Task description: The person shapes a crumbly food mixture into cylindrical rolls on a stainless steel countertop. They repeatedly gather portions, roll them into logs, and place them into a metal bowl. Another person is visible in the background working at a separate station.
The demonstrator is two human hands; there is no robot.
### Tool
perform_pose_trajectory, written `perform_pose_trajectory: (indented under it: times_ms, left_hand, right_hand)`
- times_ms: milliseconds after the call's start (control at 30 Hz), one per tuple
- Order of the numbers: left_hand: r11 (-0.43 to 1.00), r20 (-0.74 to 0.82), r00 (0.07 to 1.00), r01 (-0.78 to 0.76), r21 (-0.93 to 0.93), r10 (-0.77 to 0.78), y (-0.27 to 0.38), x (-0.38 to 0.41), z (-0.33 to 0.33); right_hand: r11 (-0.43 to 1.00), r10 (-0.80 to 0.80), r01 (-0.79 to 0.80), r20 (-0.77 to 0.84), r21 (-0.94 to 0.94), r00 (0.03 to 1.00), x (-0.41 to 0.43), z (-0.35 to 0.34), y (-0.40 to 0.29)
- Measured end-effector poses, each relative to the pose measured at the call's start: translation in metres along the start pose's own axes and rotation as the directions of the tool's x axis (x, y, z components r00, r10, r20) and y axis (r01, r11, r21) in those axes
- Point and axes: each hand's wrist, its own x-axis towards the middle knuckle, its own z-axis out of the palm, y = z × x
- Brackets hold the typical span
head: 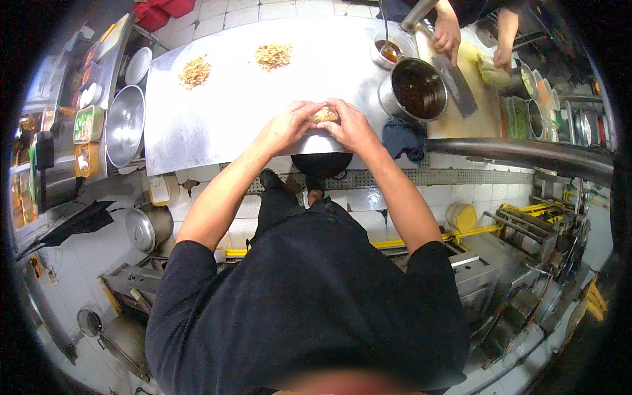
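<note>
Over the near edge of a white metal-edged work table (222,118), my left hand (292,126) and my right hand (351,126) close around a small tan clump of food (325,115) from both sides. A shiny rounded metal surface (318,143), perhaps a bowl, shows just below my fingers; its contact with the hands is unclear. Farther back on the table lie two loose piles of tan, crumbly food, one at the left (195,72) and one near the middle (274,57). My fingers hide part of the clump.
Right of my hands stand a steel pot of dark sauce (418,91), a tub with a spoon (390,53) and a dark cloth (405,140). A co-worker's hands (447,37) work with a cleaver (456,86) on a cutting board (484,113). A large metal bowl (126,126) sits left.
</note>
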Motion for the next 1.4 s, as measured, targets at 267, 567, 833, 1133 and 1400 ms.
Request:
perform_pose_trajectory:
  times_ms: [267,567,833,1133,1400]
  left_hand:
    - [0.991,-0.103,0.987,-0.113,0.071,0.12,-0.027,-0.006,0.02]
    - [0.962,-0.188,0.982,0.074,0.261,-0.025,-0.009,-0.001,0.008]
    - [0.993,-0.156,0.982,-0.098,0.07,0.108,-0.027,0.012,0.014]
    - [0.998,-0.026,0.999,0.03,-0.051,-0.031,-0.026,0.013,-0.006]
    - [0.925,-0.158,0.987,0.09,0.37,-0.033,-0.029,0.017,0.006]
  right_hand:
    - [0.976,0.18,-0.185,0.052,0.113,0.982,-0.007,0.012,0.014]
    - [0.962,-0.234,0.206,-0.149,-0.181,0.961,-0.01,0.027,0.013]
    - [0.951,-0.21,0.188,-0.067,-0.244,0.976,0.006,0.023,0.021]
    - [0.984,-0.11,0.117,0.06,-0.134,0.992,0.017,0.003,0.009]
    - [0.919,-0.137,0.07,-0.149,-0.387,0.979,0.018,0.025,0.01]
